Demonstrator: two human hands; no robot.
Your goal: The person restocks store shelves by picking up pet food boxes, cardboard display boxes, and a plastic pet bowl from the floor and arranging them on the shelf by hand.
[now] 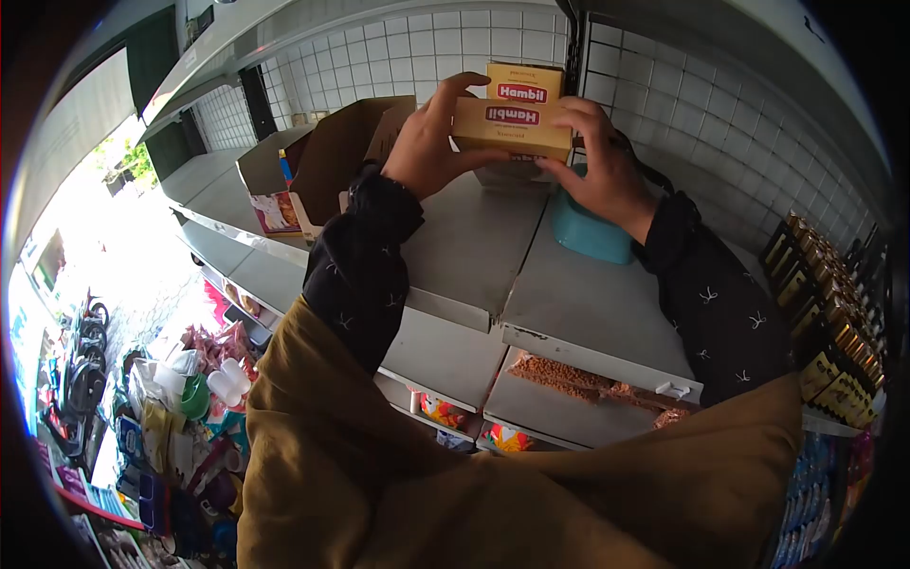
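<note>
Box (512,127), tan with a red Hambil label, is up at the back of the grey shelf (588,303), held long-side level right in front of a 2nd box (524,85) that stands behind it against the white tiled wall (664,104). Only 1 view here, the head cam, so that's all there is to go on.

Left hand (431,142) is clamped on the box's left end, thumb underneath, fingers curled over the top. Right hand (602,166) is clamped on the right end the same way, fingers wrapped across the front corner. Both sleeves are dark with a small white print. Whether the box's bottom is already touching the shelf can't be told, the hands hide it.

Just below the right hand sits a teal tub (590,232), nearly touching the wrist. Off to the left there's an open carton (322,161) on the same shelf, well apart from the box.

To do this bit well, guessing here: keep the box level, label facing out, square it to the one behind, and watch that the right wrist doesn't knock the tub.
</note>
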